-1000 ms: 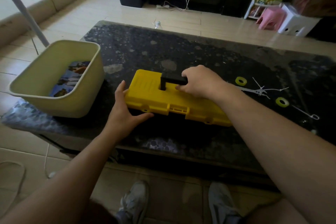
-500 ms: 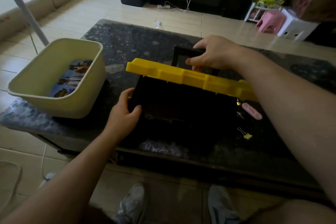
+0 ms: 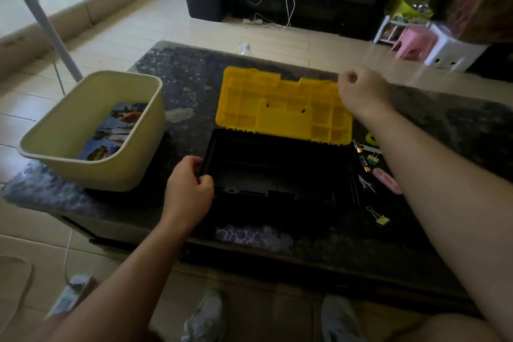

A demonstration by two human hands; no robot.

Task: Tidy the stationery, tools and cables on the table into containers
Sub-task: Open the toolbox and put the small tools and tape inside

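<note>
A black toolbox (image 3: 280,172) stands open on the dark table (image 3: 191,75), its yellow lid (image 3: 283,105) swung back and upright. My left hand (image 3: 188,189) grips the box's left front rim. My right hand (image 3: 361,89) hovers by the lid's top right corner, fingers curled, holding nothing. Small items lie right of the box: batteries (image 3: 362,158), a pink eraser (image 3: 387,180), a yellow binder clip (image 3: 379,218), another small clip (image 3: 373,159) and a yellow tape roll (image 3: 372,138), partly hidden by my right arm.
A cream plastic bin (image 3: 91,130) with a picture card lying inside stands at the table's left end. My feet and a power strip (image 3: 69,294) are on the floor below. Black crates, a pink stool and a white stool stand beyond the table.
The yellow lid went from closed to fully swung back. My right hand let go of the handle and lifted off the lid. My left hand shifted to grip the box rim.
</note>
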